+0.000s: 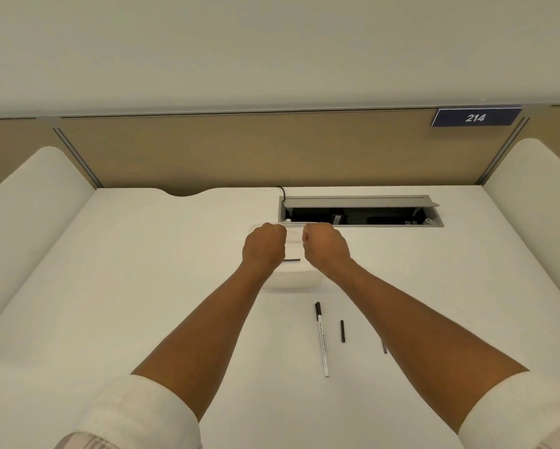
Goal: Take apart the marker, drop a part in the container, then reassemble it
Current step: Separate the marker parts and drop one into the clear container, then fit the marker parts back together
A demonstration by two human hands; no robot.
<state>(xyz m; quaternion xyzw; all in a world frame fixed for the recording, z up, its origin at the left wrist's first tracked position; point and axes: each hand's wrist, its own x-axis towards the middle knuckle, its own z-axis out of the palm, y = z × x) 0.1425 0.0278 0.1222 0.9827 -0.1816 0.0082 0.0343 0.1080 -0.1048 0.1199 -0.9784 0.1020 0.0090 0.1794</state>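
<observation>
Hands met over the shallow, clear plastic container (299,276) at the middle of the white desk (142,286). The left hand (264,245) and the right hand (326,245) were both curled into fists, knuckles facing each other with a narrow gap between them, and they seemed to pinch the container's far rim or a lid edge; from behind, what the fingers actually gripped could not be told. Inside the container, between the two wrists, lay a short black marker part (291,260), flat and crosswise. Nearer the person, on bare desk, rested the slim white marker barrel (321,340) with a dark end pointing away and printed text along its side. Just to its right lay a small black cap-like piece (342,331), roughly parallel to the barrel and not touching it. Another thin dark piece (384,346) showed further right, partly hidden by the right forearm, too little of it visible to say what it was. Both forearms were bare, with white sleeves (149,416) pushed up near the elbows. Beyond the hands, a grey cable hatch (359,202) stood open in the desk, and a blue sign reading 214 (475,117) hung on the tan partition panel (239,150).
</observation>
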